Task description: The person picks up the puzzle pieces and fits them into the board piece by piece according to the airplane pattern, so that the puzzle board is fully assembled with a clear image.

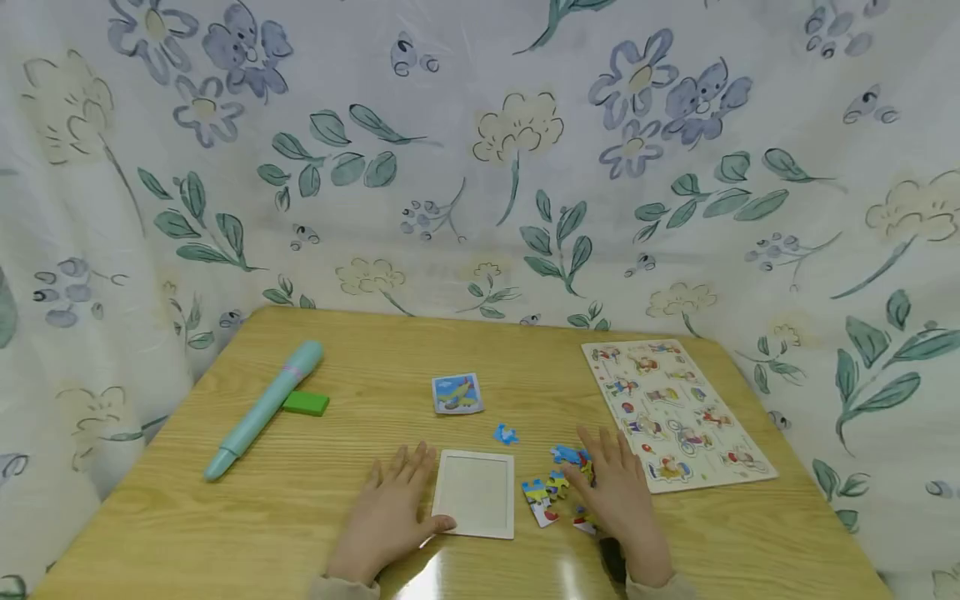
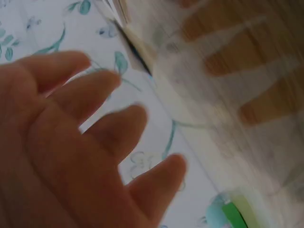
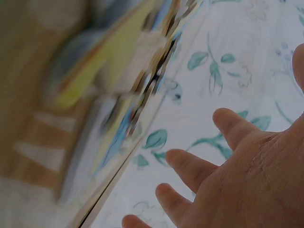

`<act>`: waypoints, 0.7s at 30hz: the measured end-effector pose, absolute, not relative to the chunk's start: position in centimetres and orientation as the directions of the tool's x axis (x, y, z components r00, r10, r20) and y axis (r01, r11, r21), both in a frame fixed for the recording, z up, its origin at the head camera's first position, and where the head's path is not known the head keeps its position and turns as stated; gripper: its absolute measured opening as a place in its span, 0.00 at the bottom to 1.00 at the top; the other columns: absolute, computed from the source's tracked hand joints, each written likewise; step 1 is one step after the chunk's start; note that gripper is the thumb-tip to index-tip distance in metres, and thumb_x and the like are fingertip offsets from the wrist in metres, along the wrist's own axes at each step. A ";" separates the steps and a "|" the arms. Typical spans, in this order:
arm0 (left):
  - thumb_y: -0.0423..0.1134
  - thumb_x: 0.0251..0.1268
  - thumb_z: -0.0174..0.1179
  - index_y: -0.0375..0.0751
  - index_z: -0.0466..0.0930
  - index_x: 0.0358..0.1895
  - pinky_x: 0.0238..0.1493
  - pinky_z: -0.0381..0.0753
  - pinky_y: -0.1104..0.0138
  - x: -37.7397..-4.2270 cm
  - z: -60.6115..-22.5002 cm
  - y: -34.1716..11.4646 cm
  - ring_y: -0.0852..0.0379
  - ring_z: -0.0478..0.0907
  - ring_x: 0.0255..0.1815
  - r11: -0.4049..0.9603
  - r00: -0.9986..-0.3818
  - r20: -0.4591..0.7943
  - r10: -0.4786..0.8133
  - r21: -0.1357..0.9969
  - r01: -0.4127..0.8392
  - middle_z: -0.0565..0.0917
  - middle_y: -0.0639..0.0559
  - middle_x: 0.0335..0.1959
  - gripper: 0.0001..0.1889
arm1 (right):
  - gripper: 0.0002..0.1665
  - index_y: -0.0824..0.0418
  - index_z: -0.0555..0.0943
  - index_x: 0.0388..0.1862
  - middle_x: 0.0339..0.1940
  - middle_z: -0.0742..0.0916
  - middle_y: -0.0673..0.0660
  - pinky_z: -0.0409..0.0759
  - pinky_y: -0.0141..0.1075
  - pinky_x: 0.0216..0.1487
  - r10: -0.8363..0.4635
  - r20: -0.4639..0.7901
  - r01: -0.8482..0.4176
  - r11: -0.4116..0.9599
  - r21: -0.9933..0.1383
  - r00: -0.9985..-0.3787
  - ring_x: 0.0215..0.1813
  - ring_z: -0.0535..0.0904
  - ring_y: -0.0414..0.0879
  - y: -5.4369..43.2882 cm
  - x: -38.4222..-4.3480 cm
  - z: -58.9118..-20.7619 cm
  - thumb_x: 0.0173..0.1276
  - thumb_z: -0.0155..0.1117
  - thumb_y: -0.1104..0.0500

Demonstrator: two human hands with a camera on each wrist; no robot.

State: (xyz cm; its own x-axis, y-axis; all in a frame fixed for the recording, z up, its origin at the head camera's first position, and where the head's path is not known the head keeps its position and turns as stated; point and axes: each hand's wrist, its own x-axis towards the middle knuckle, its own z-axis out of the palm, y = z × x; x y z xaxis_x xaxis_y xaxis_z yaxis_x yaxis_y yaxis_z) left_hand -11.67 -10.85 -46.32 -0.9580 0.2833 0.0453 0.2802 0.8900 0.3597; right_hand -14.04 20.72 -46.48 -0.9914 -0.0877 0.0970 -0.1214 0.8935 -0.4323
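My left hand lies palm down with its fingers spread, beside a shallow white puzzle tray. Its thumb tip overlaps the tray's lower left corner. Over a small heap of jigsaw pieces is my right hand, fingers spread and nothing gripped; it hides part of the heap. One blue piece lies apart, above the tray's right corner. Farther back sits a small picture card with a yellow aeroplane. Both wrist views show straight, parted fingers on the left hand and the right hand.
On the right is a large pegboard-like picture board with many small figures. A turquoise pen-shaped case and a green block lie at the left. A dark object shows beside the right wrist. Floral cloth hangs behind the table.
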 end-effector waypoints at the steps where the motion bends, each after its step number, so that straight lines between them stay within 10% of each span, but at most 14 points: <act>1: 0.68 0.51 0.61 0.39 0.58 0.74 0.71 0.52 0.32 -11.5 -46.4 -10.8 0.36 0.54 0.77 0.879 -0.955 0.023 0.295 0.387 0.280 0.59 0.41 0.76 0.51 | 0.40 0.52 0.59 0.77 0.77 0.59 0.69 0.46 0.74 0.70 -0.097 0.095 -0.129 0.891 -0.435 -0.991 0.77 0.46 0.72 20.4 -14.4 -46.6 0.72 0.49 0.36; 11: 0.59 0.58 0.61 0.32 0.61 0.72 0.72 0.57 0.37 -10.8 -46.4 -9.8 0.37 0.58 0.76 0.855 -0.915 -0.046 0.402 0.377 0.357 0.61 0.39 0.75 0.45 | 0.23 0.57 0.79 0.60 0.58 0.84 0.61 0.81 0.54 0.53 -0.165 0.193 -0.238 0.853 -0.464 -0.967 0.56 0.81 0.59 16.5 -17.8 -45.7 0.67 0.65 0.52; 21: 0.56 0.59 0.62 0.28 0.61 0.70 0.73 0.57 0.39 -10.4 -46.1 -9.7 0.38 0.55 0.77 0.859 -0.924 -0.045 0.379 0.390 0.333 0.57 0.34 0.76 0.44 | 0.15 0.64 0.85 0.46 0.48 0.86 0.61 0.82 0.51 0.54 -0.318 0.160 -0.357 0.828 -0.434 -0.934 0.54 0.80 0.61 12.5 -19.6 -46.0 0.61 0.63 0.73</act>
State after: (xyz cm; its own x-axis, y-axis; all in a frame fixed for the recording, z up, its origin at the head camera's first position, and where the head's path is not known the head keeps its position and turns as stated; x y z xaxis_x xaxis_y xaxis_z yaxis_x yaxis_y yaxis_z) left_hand -10.37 -9.74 -46.13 -0.9241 0.3793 -0.0455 0.3332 0.8585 0.3897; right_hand -19.57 12.46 -45.99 -0.9342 -0.3185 0.1605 -0.3566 0.8275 -0.4337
